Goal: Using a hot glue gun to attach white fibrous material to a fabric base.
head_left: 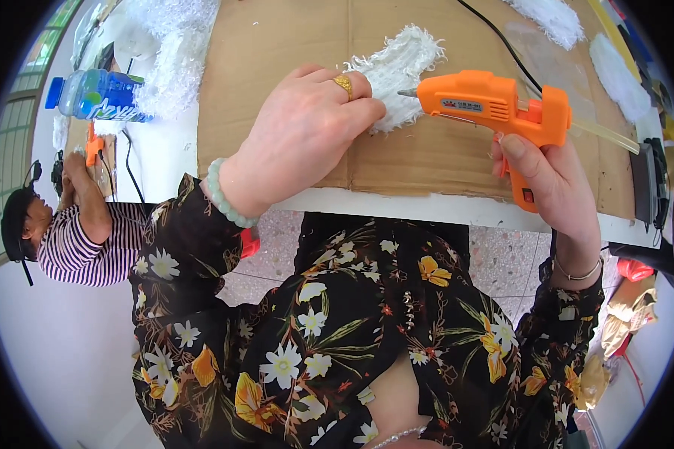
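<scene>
An orange hot glue gun (pixel 494 106) is in my right hand (pixel 554 176), which wraps round its handle. A pale glue stick (pixel 605 135) sticks out of its back end, and its metal nozzle points left. Just left of the nozzle lies a white shaggy fabric piece (pixel 398 78) with frayed, curly edges. My left hand (pixel 307 138) is closed on the near left edge of this piece, thumb and fingers together. The fingertips and whatever is under them are partly hidden. The nozzle tip looks close to the fabric; whether it touches, I cannot tell.
Brown cardboard (pixel 277 75) covers the table. White fluffy material (pixel 176 67) and a blue-labelled bottle (pixel 101 93) stand at the left. More white pieces (pixel 618 78) lie at the far right. A black cord (pixel 502 37) runs behind the gun. Another person (pixel 90 232) works at the left.
</scene>
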Available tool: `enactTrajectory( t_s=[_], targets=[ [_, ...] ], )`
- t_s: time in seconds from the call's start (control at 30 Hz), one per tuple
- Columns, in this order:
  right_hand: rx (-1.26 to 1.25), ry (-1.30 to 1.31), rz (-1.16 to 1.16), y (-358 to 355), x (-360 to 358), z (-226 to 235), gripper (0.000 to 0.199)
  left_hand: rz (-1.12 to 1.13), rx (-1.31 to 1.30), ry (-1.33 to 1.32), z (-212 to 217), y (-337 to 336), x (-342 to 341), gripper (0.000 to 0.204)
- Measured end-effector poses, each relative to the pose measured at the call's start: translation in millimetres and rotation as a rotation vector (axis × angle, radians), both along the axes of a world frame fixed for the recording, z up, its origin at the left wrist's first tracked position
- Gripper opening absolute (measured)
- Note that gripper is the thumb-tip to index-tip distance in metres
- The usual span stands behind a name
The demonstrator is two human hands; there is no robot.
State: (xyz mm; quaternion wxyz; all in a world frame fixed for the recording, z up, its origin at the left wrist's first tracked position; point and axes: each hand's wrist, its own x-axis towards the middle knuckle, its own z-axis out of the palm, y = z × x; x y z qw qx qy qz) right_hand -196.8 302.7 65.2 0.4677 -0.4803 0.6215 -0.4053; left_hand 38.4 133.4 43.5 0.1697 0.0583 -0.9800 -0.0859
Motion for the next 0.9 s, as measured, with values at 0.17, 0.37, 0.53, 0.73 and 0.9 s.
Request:
enactTrajectory(
  t_s=[0.17, 0.37, 0.53, 0.73, 0.9],
  targets=[
    [0.017, 0.024, 0.069, -2, 3, 4, 0.028, 0.024, 0.043, 0.054, 2, 1, 7, 0.016],
    [0.095, 0.136, 0.226, -17, 6, 8, 0.029, 0.045, 0.069, 0.107, 1, 2, 11, 0.016],
    [-0.016, 0.112, 0.182, -19, 13, -2, 0.032, 0.059, 0.060, 0.116, 0, 6, 11, 0.019],
    [0.083, 0.156, 0.262, -25, 9, 8, 0.027, 0.065, 0.060, 0.133, -1, 6, 11, 0.019],
    [0.013, 0.235, 0.278, -24, 11, 8, 0.028, 0.044, 0.056, 0.143, 1, 3, 10, 0.017]
  ],
)
